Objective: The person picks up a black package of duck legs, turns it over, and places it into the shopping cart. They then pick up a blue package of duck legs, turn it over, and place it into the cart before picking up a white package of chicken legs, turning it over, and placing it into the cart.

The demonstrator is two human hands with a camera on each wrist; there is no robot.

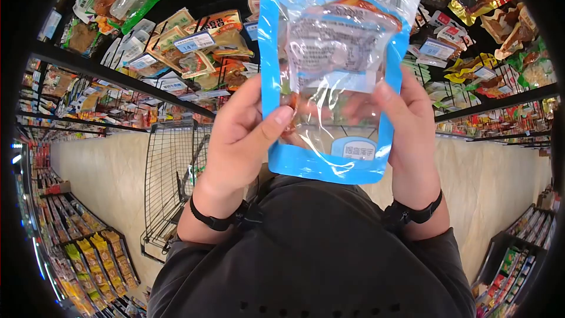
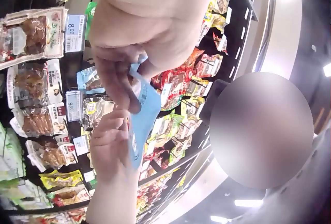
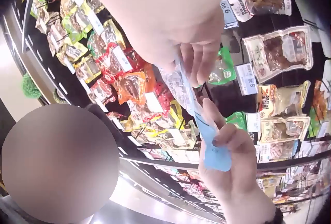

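Observation:
A clear-fronted food pouch (image 1: 338,76) with a blue border and white top is held up before the chest, its printed text and barcode towards the head camera. My left hand (image 1: 238,135) grips its left edge, thumb on the near face and fingers behind. On the opposite edge my right hand (image 1: 412,126) pinches it the same way. Through the clear film, reddish-brown food shows near the top. Seen edge-on in the left wrist view, the blue pouch (image 2: 145,115) stands between both hands. The right wrist view also has the thin pouch (image 3: 214,154) between thumbs and fingers.
Shelves of packaged foods with price tags (image 1: 197,42) stand ahead, beyond the pouch. A black wire shopping cart (image 1: 170,182) is on the floor at the left. Lower display racks (image 1: 97,259) stand behind on both sides of the pale floor (image 1: 97,171).

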